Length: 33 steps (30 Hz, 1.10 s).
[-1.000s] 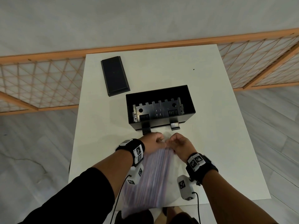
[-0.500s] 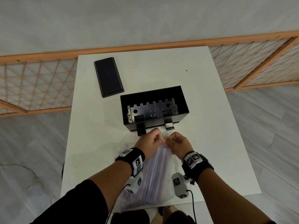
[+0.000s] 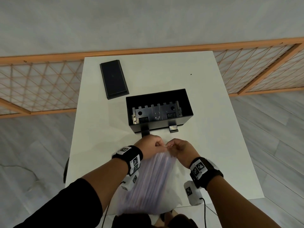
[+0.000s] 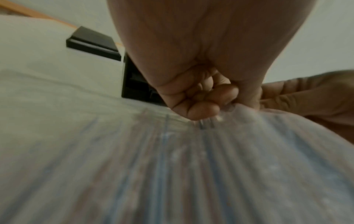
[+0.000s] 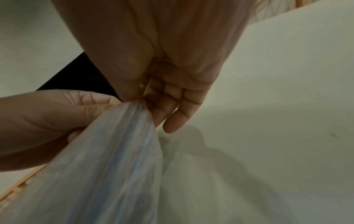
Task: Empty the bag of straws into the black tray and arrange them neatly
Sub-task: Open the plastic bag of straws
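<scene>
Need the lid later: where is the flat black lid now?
Head view: the flat black lid lies at the white table's far left, just beyond the open black tray.

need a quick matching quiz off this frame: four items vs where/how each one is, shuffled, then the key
Things:
1. bag of straws
2. black tray
3. black lid
4. table

States:
A. open-topped, no straws inside
B. white, bears everything else
C. lies flat at the far left of the table
D. top pinched by left hand and right hand

Pairs: 1-D, 2-A, 3-C, 4-B
</scene>
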{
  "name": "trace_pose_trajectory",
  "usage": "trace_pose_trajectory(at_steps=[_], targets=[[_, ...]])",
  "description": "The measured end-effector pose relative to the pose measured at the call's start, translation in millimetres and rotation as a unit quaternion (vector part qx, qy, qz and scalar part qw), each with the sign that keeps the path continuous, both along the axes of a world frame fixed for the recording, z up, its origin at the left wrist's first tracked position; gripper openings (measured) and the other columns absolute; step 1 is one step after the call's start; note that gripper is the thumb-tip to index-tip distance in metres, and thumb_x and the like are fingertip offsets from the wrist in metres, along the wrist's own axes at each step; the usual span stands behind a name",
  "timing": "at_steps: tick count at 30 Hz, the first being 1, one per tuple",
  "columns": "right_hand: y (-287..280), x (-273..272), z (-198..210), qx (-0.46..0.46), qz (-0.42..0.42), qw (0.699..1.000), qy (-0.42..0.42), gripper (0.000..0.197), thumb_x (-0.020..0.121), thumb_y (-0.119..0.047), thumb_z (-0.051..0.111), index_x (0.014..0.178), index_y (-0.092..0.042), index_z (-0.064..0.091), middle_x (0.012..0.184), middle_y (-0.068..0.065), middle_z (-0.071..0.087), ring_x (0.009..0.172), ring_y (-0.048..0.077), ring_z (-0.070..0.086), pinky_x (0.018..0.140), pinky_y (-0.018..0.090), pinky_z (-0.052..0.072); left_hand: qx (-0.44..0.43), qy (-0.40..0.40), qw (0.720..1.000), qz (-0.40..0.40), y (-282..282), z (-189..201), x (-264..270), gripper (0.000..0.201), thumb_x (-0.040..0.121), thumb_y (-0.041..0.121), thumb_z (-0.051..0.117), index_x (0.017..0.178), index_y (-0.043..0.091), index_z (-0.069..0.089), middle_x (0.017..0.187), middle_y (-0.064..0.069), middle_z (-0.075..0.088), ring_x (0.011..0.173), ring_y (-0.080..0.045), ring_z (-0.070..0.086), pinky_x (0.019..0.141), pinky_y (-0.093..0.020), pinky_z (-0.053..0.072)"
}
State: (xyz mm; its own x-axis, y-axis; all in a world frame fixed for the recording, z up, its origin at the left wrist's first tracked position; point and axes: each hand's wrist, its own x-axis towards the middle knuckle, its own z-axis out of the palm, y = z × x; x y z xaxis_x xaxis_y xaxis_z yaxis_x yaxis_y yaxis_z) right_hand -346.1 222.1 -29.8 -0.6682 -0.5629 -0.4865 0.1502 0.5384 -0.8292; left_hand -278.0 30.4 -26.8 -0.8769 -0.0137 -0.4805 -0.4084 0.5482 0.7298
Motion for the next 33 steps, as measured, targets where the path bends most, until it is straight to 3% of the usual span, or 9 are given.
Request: trace_pose_trajectory(at_steps=[9,14,16,18,20,22,24,27,33], targets=[[6,0,7,0.025,-0.023,0.998,0.047,0.015,0.094,-0.010,0.067,0.082,-0.018,0.070,0.063,-0.002,0.069,0.060,0.010,0.063,0.068,0.027,0.053,-0.014,-0.002,1.000,-0.027,-37,28,22,0.015,0.090,0.042,0.076,0.079,0.034,0.069,0.079,0.014,0.067,0.069,0.006,0.058,0.067,-0.018,0.043],[4,6,12,0.024,-0.046,0.997,0.056,0.017,0.095,-0.010,0.065,0.082,-0.018,0.069,0.064,0.000,0.071,0.058,0.009,0.063,0.064,0.019,0.052,-0.021,-0.020,0.998,-0.054,-52,30,43,0.029,0.091,0.045,0.074,0.064,0.042,0.063,0.093,0.011,0.074,0.071,0.005,0.060,0.070,-0.018,0.046],[6,6,15,0.024,-0.062,0.996,0.058,0.015,0.095,-0.010,0.065,0.083,-0.017,0.069,0.063,-0.002,0.070,0.056,0.007,0.062,0.061,0.016,0.051,-0.016,-0.036,0.997,-0.061,-61,27,55,0.028,0.094,0.045,0.072,0.067,0.040,0.063,0.094,0.011,0.074,0.063,0.006,0.058,0.067,-0.019,0.046],[8,6,16,0.028,-0.073,0.995,0.059,0.014,0.095,-0.012,0.065,0.083,-0.018,0.069,0.065,-0.001,0.071,0.057,0.009,0.063,0.063,0.022,0.054,-0.013,-0.065,0.996,-0.057,-71,23,68,0.021,0.096,0.045,0.069,0.077,0.038,0.065,0.095,0.019,0.073,0.058,0.003,0.061,0.067,-0.021,0.048],[11,6,18,0.028,-0.084,0.994,0.059,0.013,0.095,-0.013,0.065,0.083,-0.018,0.070,0.068,0.002,0.072,0.059,0.011,0.064,0.065,0.027,0.055,-0.028,-0.092,0.993,-0.065,-80,17,82,0.025,0.098,0.044,0.066,0.076,0.034,0.066,0.075,0.025,0.067,0.058,-0.003,0.064,0.066,-0.023,0.048],[11,5,23,0.021,-0.088,0.994,0.056,0.013,0.096,-0.012,0.064,0.085,-0.016,0.070,0.071,0.005,0.074,0.058,0.012,0.063,0.063,0.026,0.054,-0.049,-0.107,0.991,-0.061,-88,11,94,0.032,0.102,0.043,0.061,0.074,0.028,0.065,0.066,0.015,0.063,0.061,-0.006,0.068,0.062,-0.022,0.045],[12,4,30,0.017,-0.085,0.995,0.055,0.013,0.097,-0.013,0.063,0.086,-0.015,0.069,0.074,0.008,0.075,0.059,0.012,0.064,0.063,0.024,0.053,-0.065,-0.110,0.991,-0.046,-94,6,103,0.034,0.104,0.041,0.056,0.076,0.025,0.066,0.069,0.007,0.064,0.066,-0.007,0.073,0.060,-0.020,0.045],[10,2,39,0.017,-0.073,0.995,0.072,0.013,0.097,-0.014,0.064,0.086,-0.018,0.069,0.076,0.008,0.075,0.061,0.009,0.063,0.064,0.020,0.052,-0.074,-0.097,0.992,-0.030,-98,5,108,0.036,0.105,0.044,0.053,0.082,0.021,0.068,0.080,-0.001,0.071,0.069,-0.005,0.074,0.070,-0.027,0.052],[6,2,68,0.026,-0.028,0.990,0.136,0.014,0.095,-0.020,0.065,0.083,-0.026,0.068,0.076,-0.006,0.073,0.074,0.011,0.067,0.073,0.024,0.053,-0.138,-0.032,0.990,0.007,-119,29,105,0.034,0.106,0.043,0.050,0.088,0.020,0.068,0.083,0.005,0.069,0.067,-0.003,0.070,0.068,-0.024,0.054]])
